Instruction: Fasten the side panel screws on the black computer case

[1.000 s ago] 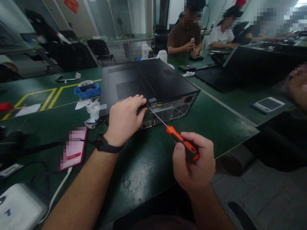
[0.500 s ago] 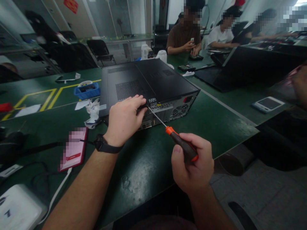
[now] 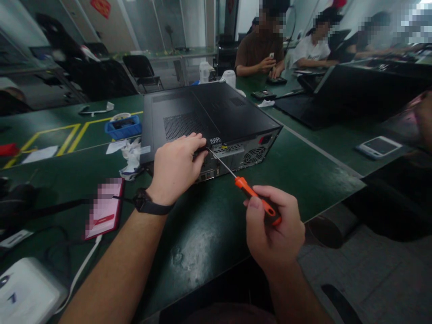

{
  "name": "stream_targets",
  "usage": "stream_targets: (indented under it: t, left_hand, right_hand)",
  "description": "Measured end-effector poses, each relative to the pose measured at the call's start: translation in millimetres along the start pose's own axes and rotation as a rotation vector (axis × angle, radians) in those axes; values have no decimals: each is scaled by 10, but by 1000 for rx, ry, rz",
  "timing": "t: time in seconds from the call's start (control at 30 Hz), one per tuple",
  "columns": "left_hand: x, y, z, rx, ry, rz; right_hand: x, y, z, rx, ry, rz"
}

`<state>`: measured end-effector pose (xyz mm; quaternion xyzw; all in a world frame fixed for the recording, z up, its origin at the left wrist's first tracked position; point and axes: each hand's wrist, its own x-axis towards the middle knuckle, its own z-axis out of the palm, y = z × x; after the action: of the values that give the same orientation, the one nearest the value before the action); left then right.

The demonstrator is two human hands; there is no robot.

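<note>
A black desktop computer case [image 3: 232, 105] lies flat on the green table, its rear panel with fan grille and ports facing me. My left hand [image 3: 177, 164] is at the rear top edge, thumb and fingers closed around a small dark part that I cannot make out. In my right hand [image 3: 275, 225] is a screwdriver [image 3: 243, 185] with an orange and black handle. Its thin shaft slants up and left to the rear panel, with the tip beside my left fingertips. What the tip touches is too small to tell.
Left of the case are a blue bin [image 3: 123, 128], crumpled plastic [image 3: 131, 157] and a pink-screened phone [image 3: 105, 207]. A white box-shaped device [image 3: 30, 288] with a cable stands at lower left. Another phone [image 3: 380, 147] and an open black casing [image 3: 313, 103] lie right. Several people sit beyond.
The screwdriver handle has turned in my right hand, showing more orange. That hand has shifted slightly right. My left hand and the case stay nearly the same.
</note>
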<state>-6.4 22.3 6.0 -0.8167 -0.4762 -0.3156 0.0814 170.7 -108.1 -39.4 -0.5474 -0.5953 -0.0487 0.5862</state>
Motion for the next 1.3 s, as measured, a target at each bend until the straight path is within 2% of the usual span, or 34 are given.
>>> stream_targets:
  t: [0.13,0.3,0.57,0.77,0.93,1.13,1.3]
  left_hand:
    - [-1,3,1,-5,-7,-13]
    - [-3,15,-11,-2,-16,-14]
    - [7,15,-15,-5,-24,-19]
    - [8,26,-25,0,-17,-12]
    - [-1,9,-14,2,-12,-5]
    - [-3,2,-5,-2,-13,0]
    - [3,21,-22,4,-24,-12]
  right_hand:
    - [-10,11,-8,36,-17,20]
    - [17,-22,-13,-5,0,-61]
    - [-21,5,-6,56,-15,30]
    - [6,-27,-11,2,-5,7]
    - [-8,10,-3,54,-16,21]
    - [31,-51,-16,22,-4,-63]
    - [8,-8,-6,0,1,41]
